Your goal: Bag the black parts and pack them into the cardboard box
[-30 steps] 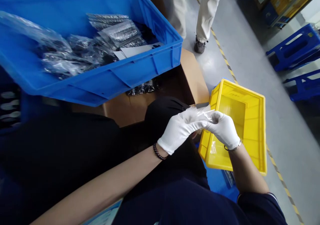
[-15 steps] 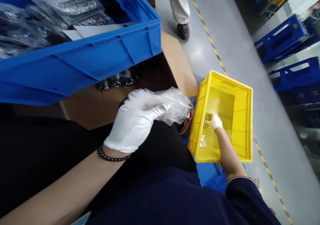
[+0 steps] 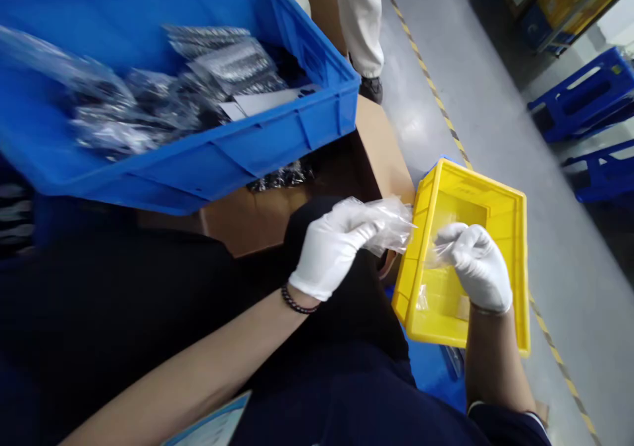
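My left hand [image 3: 329, 251], in a white glove, is closed around a bunch of clear plastic bags [image 3: 391, 224] that fan out past its fingertips. To the right, my right hand [image 3: 478, 264], also gloved, pinches a small clear plastic bag [image 3: 440, 254] above the yellow bin [image 3: 413, 300]. The two hands are a short way apart, with the bin's near wall between and below them. Down in the bin lies a small clear packet [image 3: 422, 297] beside a pale flat piece [image 3: 463, 308]. What the bags contain, if anything, is too small to make out.
A large blue crate [image 3: 277, 145] at upper left holds several clear-bagged dark items [image 3: 238, 63]. Beneath it stands an open cardboard box [image 3: 384, 148]. Someone in light trousers [image 3: 364, 23] stands behind. Blue plastic stools [image 3: 579, 92] are at far right, past a striped floor line [image 3: 436, 92].
My right hand has risen from the bin's bottom with a small clear plastic bag. My left hand, still gripping its bunch, appears further right as the view shifts.
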Available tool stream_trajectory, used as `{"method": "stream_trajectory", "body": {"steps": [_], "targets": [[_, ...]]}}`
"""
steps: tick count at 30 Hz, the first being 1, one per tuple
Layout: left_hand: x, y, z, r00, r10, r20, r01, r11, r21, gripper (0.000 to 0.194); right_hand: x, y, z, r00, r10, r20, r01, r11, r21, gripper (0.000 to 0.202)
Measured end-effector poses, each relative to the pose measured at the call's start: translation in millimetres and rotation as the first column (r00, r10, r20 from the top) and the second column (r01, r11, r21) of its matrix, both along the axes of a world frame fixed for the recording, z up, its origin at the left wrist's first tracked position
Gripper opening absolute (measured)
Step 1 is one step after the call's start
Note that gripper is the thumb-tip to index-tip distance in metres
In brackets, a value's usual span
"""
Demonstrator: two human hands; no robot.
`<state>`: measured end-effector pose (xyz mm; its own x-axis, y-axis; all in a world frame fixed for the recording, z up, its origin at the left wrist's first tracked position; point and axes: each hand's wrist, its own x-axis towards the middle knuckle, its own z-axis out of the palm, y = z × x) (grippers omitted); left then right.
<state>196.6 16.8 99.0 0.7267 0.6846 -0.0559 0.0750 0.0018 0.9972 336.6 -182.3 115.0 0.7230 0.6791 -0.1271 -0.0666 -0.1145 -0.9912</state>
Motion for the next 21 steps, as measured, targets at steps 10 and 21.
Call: {"method": "stream_trajectory", "body": {"steps": [10, 21], "targets": [[-35, 32, 38.8, 0.929, 0.094, 0.359, 0.032, 0.944, -0.33, 0.027, -59, 142, -3.6, 0.933, 0.109, 0.343, -0.054, 0.985, -0.167, 0.025], [-39, 191, 25.7, 0.946, 0.279, 0.165, -0.207, 0.912, -0.355, 0.054, -42, 233, -7.1, 0.964, 0.24, 0.114, -0.25, 0.965, 0.075, 0.056]]}}
